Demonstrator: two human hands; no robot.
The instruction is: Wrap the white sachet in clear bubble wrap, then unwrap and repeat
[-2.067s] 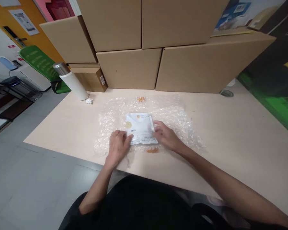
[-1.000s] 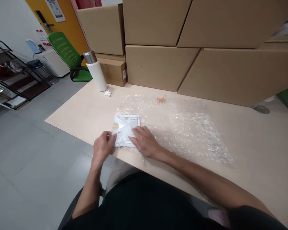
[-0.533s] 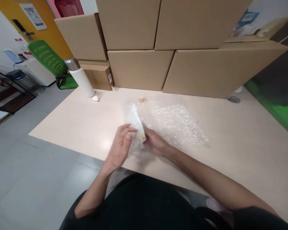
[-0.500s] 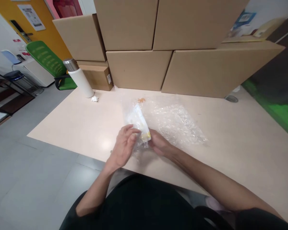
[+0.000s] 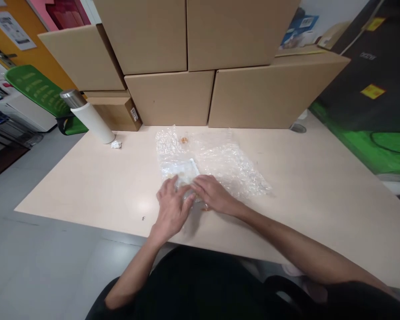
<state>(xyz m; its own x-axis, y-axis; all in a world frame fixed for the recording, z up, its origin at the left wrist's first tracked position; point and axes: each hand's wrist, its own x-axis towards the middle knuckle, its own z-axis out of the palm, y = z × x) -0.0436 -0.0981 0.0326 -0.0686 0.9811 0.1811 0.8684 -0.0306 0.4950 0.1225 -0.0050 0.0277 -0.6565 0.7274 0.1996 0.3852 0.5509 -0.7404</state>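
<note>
A flat white packet (image 5: pixel 180 168) with faint yellow marks lies on the table under clear wrapping. A wide sheet of bubble wrap (image 5: pixel 231 164) spreads beneath and to its right. My left hand (image 5: pixel 171 202) grips the near left edge of the packet, fingers on top and thumb toward me. My right hand (image 5: pixel 213 194) pinches the near right edge, its thumb and fingers close to my left fingers. What exactly lies between the fingertips is partly hidden. A small orange thing (image 5: pixel 206 208) shows just under my right hand.
A white bottle with a steel cap (image 5: pixel 90 120) stands at the back left, a crumpled white scrap (image 5: pixel 116 144) beside it. Large cardboard boxes (image 5: pixel 170 100) wall off the table's back. Another orange bit (image 5: pixel 184 140) lies on the wrap. The table's front edge runs close to my body.
The packet was raised and tilted between my hands; now it lies flatter on the wrap. My right hand has moved from its right side over its near edge. The view has shifted right.
</note>
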